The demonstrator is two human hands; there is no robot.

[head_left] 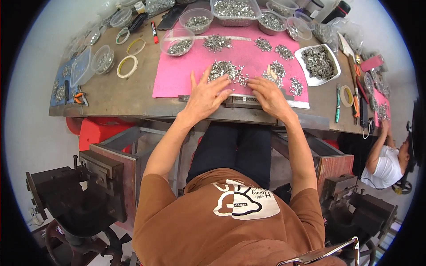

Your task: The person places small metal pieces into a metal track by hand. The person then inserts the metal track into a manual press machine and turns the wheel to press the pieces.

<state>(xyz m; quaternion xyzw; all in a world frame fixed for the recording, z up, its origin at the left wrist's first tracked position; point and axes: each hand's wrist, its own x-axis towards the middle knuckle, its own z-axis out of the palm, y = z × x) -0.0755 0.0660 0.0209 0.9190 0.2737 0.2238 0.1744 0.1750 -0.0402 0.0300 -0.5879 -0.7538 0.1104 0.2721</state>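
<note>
My left hand [206, 94] rests at the near edge of a pile of small shiny metal pieces [223, 69] on a pink mat [171, 75]. Its fingers are spread, some of them against the pile's near side. From the right, my right hand [270, 98] reaches in with fingers stretched out toward scattered pieces, its thumb mostly hidden. Below and between my hands, a narrow metal bar fixture [242, 100] with a row of small slots lies along the mat's near edge. Nothing large shows in either hand; a tiny piece under the fingertips cannot be made out.
Smaller heaps of metal pieces [283, 52] lie on the mat. Beyond are plastic bowls [196, 21] and a clear tub [235, 20] of pieces. A white dish [317, 63] sits right, tape rolls [127, 66] left. A co-worker [385, 164] works at far right.
</note>
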